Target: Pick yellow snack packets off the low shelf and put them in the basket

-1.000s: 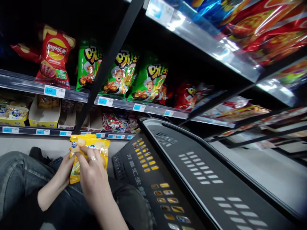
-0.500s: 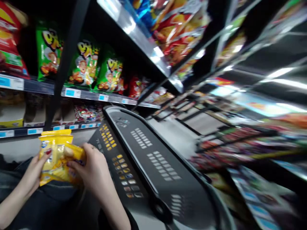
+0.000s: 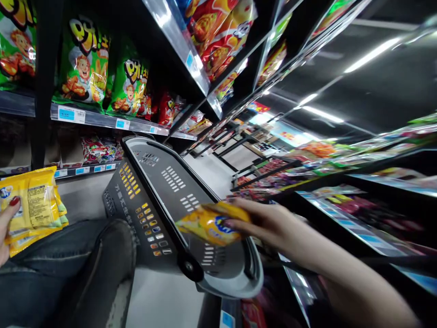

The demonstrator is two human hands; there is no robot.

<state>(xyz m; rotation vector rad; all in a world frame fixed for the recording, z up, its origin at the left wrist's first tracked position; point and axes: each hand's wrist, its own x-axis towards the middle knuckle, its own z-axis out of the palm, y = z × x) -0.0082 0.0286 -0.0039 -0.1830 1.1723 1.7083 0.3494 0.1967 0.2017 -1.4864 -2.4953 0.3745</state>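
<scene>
At the left edge my left hand (image 3: 7,228) grips several flat yellow snack packets (image 3: 34,205), thumb on their front and the printed back of one showing. My right hand (image 3: 244,218) pinches a single yellow snack packet (image 3: 208,224), slightly blurred, over the opening of the grey shopping basket (image 3: 145,228). Through the holes in the basket's side, yellow and other coloured packs show. The basket's inside is partly hidden by the packet and my hand. My bent knee in jeans lies between the left-hand packets and the basket.
Green snack bags (image 3: 85,64) stand on the shelf at the left above boxes of small candy packs (image 3: 97,149). Red chip bags (image 3: 218,36) fill an upper shelf. Another rack (image 3: 341,223) of goods borders the aisle at the right. The basket's black handle (image 3: 191,266) lies along its near rim.
My right hand has drawn one yellow packet away from the bunch and carried it right, over the basket. The left hand keeps the others. The view has swung to the right.
</scene>
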